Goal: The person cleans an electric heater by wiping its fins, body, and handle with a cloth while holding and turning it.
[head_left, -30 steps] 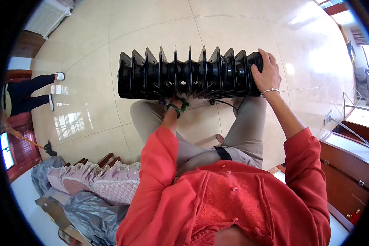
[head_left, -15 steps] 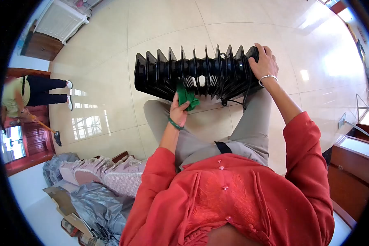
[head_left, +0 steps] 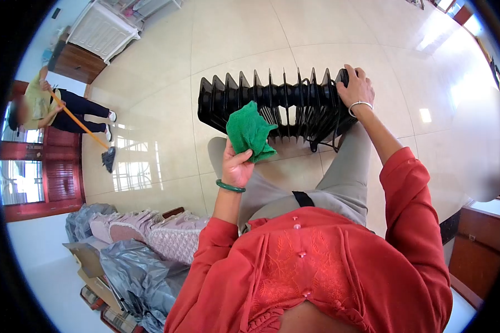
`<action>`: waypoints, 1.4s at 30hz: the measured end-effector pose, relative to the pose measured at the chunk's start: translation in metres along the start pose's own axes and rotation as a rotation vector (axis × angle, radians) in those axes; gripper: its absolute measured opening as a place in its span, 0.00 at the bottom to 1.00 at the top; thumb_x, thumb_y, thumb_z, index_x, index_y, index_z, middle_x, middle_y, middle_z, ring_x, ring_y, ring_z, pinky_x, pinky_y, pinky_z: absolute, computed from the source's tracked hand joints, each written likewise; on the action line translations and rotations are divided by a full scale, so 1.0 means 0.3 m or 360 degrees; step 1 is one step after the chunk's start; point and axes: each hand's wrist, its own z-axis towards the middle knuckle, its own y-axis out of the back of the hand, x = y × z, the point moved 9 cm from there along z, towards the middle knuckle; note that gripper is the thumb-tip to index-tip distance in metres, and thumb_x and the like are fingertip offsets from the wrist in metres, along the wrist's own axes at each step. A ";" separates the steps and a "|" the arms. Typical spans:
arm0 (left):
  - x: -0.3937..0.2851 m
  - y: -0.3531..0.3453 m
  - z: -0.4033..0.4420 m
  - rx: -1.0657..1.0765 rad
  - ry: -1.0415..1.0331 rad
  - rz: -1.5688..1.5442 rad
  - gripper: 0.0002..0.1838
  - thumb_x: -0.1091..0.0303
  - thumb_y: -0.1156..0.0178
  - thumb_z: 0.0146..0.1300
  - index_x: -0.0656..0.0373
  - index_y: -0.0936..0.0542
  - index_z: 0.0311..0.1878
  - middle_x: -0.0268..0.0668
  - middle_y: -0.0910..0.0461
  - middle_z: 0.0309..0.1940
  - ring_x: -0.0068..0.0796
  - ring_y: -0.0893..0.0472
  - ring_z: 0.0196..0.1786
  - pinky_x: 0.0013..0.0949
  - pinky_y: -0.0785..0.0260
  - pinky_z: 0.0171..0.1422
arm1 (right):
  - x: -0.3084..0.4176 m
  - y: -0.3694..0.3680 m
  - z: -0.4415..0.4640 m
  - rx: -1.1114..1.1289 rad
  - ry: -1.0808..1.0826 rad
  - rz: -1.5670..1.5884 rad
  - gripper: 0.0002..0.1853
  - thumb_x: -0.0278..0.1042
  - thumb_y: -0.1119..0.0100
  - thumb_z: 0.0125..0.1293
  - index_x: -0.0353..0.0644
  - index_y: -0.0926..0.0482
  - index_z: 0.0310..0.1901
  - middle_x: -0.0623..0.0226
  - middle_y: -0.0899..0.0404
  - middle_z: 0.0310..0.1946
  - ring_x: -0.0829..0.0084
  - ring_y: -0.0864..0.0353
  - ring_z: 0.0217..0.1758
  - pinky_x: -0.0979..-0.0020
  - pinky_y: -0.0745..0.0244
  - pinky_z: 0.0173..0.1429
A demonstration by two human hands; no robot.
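A black finned radiator heater stands in front of my knees, its row of fins running left to right. My right hand is closed over the heater's right end, the fingers on its top edge. A crumpled green cloth is pinched in my left hand, between thumb and fingers. The cloth is raised on my side of the fins and covers part of them; I cannot tell whether it touches them. A black cord hangs at the heater's right end.
At the left, another person holds a mop on the tiled floor. A lace-covered sofa and grey plastic sheeting lie at my lower left. A wooden cabinet stands at the right.
My left hand has drawn back from the fins, and the cloth now shows spread out and higher. My right hand stays on the heater's end. The other person's mop has moved.
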 end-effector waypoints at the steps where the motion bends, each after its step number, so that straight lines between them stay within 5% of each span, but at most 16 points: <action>1: -0.015 -0.024 -0.008 0.0026 -0.0009 -0.0049 0.32 0.87 0.46 0.54 0.58 0.36 0.64 0.41 0.29 0.59 0.41 0.28 0.62 0.46 0.38 0.68 | -0.005 -0.007 -0.008 0.0018 -0.0016 -0.0007 0.30 0.43 0.46 0.54 0.55 0.32 0.63 0.58 0.35 0.63 0.51 0.30 0.60 0.54 0.31 0.60; 6: -0.094 -0.159 0.014 0.0134 -0.0167 -0.0081 0.29 0.84 0.45 0.57 0.58 0.34 0.63 0.38 0.28 0.58 0.36 0.28 0.60 0.42 0.38 0.67 | -0.003 -0.003 0.000 0.0010 -0.0007 -0.0006 0.30 0.44 0.46 0.54 0.55 0.32 0.63 0.57 0.35 0.63 0.50 0.30 0.60 0.54 0.31 0.59; 9: -0.089 -0.181 0.079 -0.0082 -0.0242 0.0643 0.26 0.79 0.42 0.60 0.61 0.33 0.64 0.34 0.27 0.56 0.22 0.28 0.58 0.27 0.39 0.64 | -0.006 -0.006 0.004 0.0006 0.0008 0.0029 0.30 0.44 0.46 0.54 0.55 0.32 0.62 0.57 0.35 0.63 0.50 0.31 0.60 0.54 0.32 0.60; 12: 0.023 -0.079 0.114 -0.0299 -0.0157 0.1186 0.26 0.78 0.44 0.62 0.63 0.33 0.65 0.34 0.27 0.57 0.21 0.29 0.58 0.25 0.40 0.64 | 0.002 0.008 -0.004 0.0023 -0.0014 0.0041 0.30 0.44 0.45 0.54 0.54 0.31 0.62 0.57 0.35 0.62 0.50 0.31 0.60 0.55 0.33 0.61; 16: 0.139 -0.013 0.091 -0.0482 0.0070 0.1203 0.23 0.74 0.47 0.65 0.61 0.33 0.64 0.36 0.25 0.55 0.23 0.27 0.56 0.27 0.36 0.60 | 0.000 0.011 -0.012 -0.0028 0.0023 0.0060 0.30 0.43 0.44 0.54 0.54 0.31 0.61 0.57 0.34 0.61 0.51 0.31 0.60 0.56 0.33 0.62; 20: 0.141 -0.018 0.121 -0.0337 0.0140 0.1786 0.20 0.68 0.45 0.65 0.61 0.31 0.59 0.43 0.23 0.50 0.33 0.24 0.52 0.35 0.33 0.58 | 0.038 0.040 -0.022 -0.0009 0.0111 0.0084 0.33 0.42 0.41 0.53 0.53 0.33 0.64 0.56 0.35 0.63 0.53 0.34 0.65 0.57 0.36 0.66; 24: 0.165 -0.013 0.123 -0.0548 0.0129 0.1678 0.25 0.61 0.44 0.60 0.58 0.31 0.61 0.54 0.25 0.52 0.51 0.24 0.54 0.40 0.32 0.58 | 0.034 0.067 -0.049 0.0025 0.0081 0.0094 0.31 0.43 0.43 0.57 0.56 0.35 0.64 0.55 0.37 0.65 0.52 0.34 0.64 0.55 0.35 0.64; 29: 0.058 -0.061 0.040 -0.0708 -0.0376 0.1840 0.25 0.62 0.44 0.61 0.59 0.31 0.61 0.52 0.22 0.48 0.51 0.22 0.50 0.42 0.30 0.54 | 0.000 0.029 -0.067 -0.0052 0.0111 -0.0039 0.30 0.40 0.44 0.56 0.54 0.35 0.63 0.59 0.35 0.62 0.52 0.30 0.58 0.54 0.29 0.58; 30: 0.067 -0.051 0.043 -0.0689 -0.0145 0.1937 0.25 0.61 0.44 0.61 0.58 0.33 0.60 0.50 0.21 0.46 0.49 0.21 0.47 0.45 0.28 0.48 | 0.014 0.020 -0.054 -0.0059 0.0144 -0.0022 0.30 0.40 0.44 0.56 0.54 0.35 0.63 0.59 0.35 0.62 0.52 0.30 0.58 0.54 0.29 0.58; 32: -0.009 -0.107 0.007 -0.0791 -0.0659 0.2071 0.22 0.57 0.41 0.62 0.56 0.31 0.56 0.44 0.19 0.37 0.44 0.19 0.32 0.42 0.28 0.33 | -0.008 0.026 -0.064 -0.0009 0.0058 -0.0035 0.29 0.40 0.44 0.56 0.55 0.35 0.63 0.61 0.35 0.62 0.52 0.30 0.59 0.54 0.28 0.57; 36: -0.088 -0.169 -0.001 -0.0712 -0.0720 0.2344 0.21 0.60 0.39 0.60 0.53 0.32 0.53 0.42 0.20 0.39 0.44 0.19 0.33 0.40 0.27 0.33 | -0.026 0.008 -0.060 -0.0023 0.0019 -0.0023 0.30 0.39 0.43 0.55 0.56 0.34 0.62 0.64 0.34 0.62 0.54 0.29 0.58 0.56 0.27 0.55; 39: -0.163 -0.280 0.002 -0.0463 -0.1185 0.2566 0.21 0.70 0.38 0.54 0.48 0.29 0.52 0.33 0.26 0.50 0.40 0.20 0.40 0.38 0.26 0.36 | -0.022 0.008 -0.058 -0.0034 0.0032 -0.0020 0.30 0.38 0.43 0.54 0.57 0.33 0.62 0.64 0.34 0.62 0.54 0.28 0.56 0.55 0.27 0.55; 42: -0.193 -0.319 0.021 -0.0426 -0.1529 0.2682 0.20 0.72 0.38 0.52 0.48 0.27 0.49 0.33 0.27 0.51 0.40 0.21 0.44 0.39 0.27 0.42 | -0.028 0.000 -0.050 -0.0046 0.0049 -0.0015 0.30 0.39 0.43 0.54 0.56 0.33 0.62 0.64 0.34 0.61 0.54 0.28 0.56 0.55 0.27 0.55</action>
